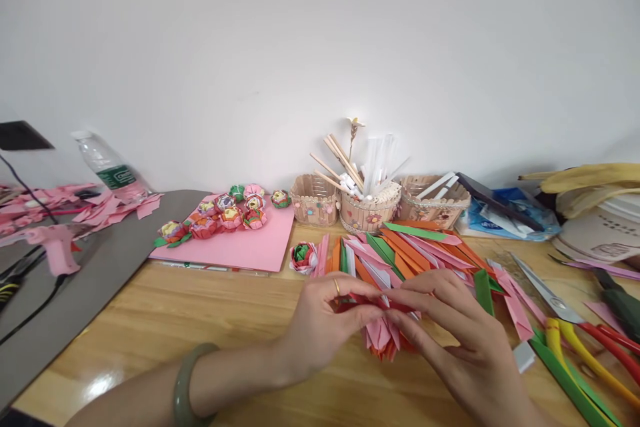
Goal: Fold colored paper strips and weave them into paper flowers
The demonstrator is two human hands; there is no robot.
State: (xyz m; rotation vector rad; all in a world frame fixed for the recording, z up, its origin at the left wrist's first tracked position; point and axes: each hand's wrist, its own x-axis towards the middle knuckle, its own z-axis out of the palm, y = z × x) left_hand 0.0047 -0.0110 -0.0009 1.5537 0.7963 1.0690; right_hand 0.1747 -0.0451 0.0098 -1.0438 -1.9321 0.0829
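Note:
My left hand (317,327), with a ring and a green bangle at its wrist, pinches a red folded paper piece (405,310) between thumb and fingers. From the other side my right hand (463,333) closes its thumb and fingertips on the same piece, and the two hands nearly touch. Just below the fingertips shows a pink and orange folded-paper bundle (381,339), partly hidden. Beyond my hands lies a pile of folded paper strips (400,257) in orange, pink, green and white. One finished paper flower (303,257) sits at the pile's left end.
Several paper flowers (231,215) rest on pink sheets (240,250). Three small baskets (315,203) stand along the wall. Red-handled scissors (555,300) and yellow-handled scissors (575,350) lie right. On the left are a pink glue gun (55,247) and a bottle (107,163).

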